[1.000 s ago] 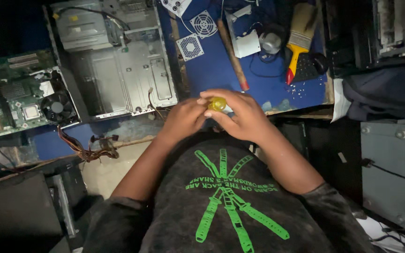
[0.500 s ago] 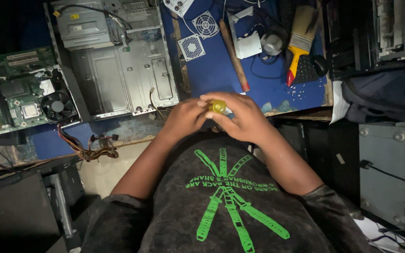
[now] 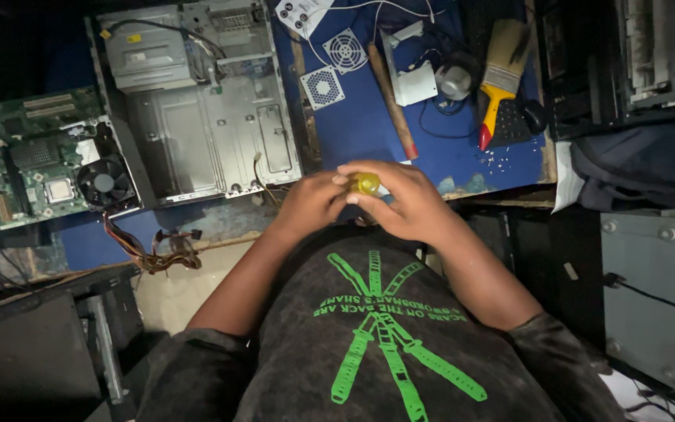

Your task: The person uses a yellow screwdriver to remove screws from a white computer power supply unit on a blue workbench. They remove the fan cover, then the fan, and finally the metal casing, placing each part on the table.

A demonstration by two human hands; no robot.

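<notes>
Both my hands meet at the front edge of the blue workbench (image 3: 369, 125). My right hand (image 3: 404, 203) is wrapped around a small object with a round yellow end (image 3: 367, 184), likely a screwdriver handle; most of it is hidden by my fingers. My left hand (image 3: 310, 205) presses against the same object from the left, fingers curled at it. Below my hands is my dark shirt with a green print.
An open metal computer case (image 3: 205, 117) lies on the bench, a green motherboard with a black fan (image 3: 41, 168) to its left. A yellow-handled brush (image 3: 498, 86), two small fans (image 3: 333, 66), a wooden stick (image 3: 391, 101), loose cables (image 3: 150, 250) and scattered screws are around.
My hands stay together on the yellow-ended object, shifting only slightly; the view has drifted a little.
</notes>
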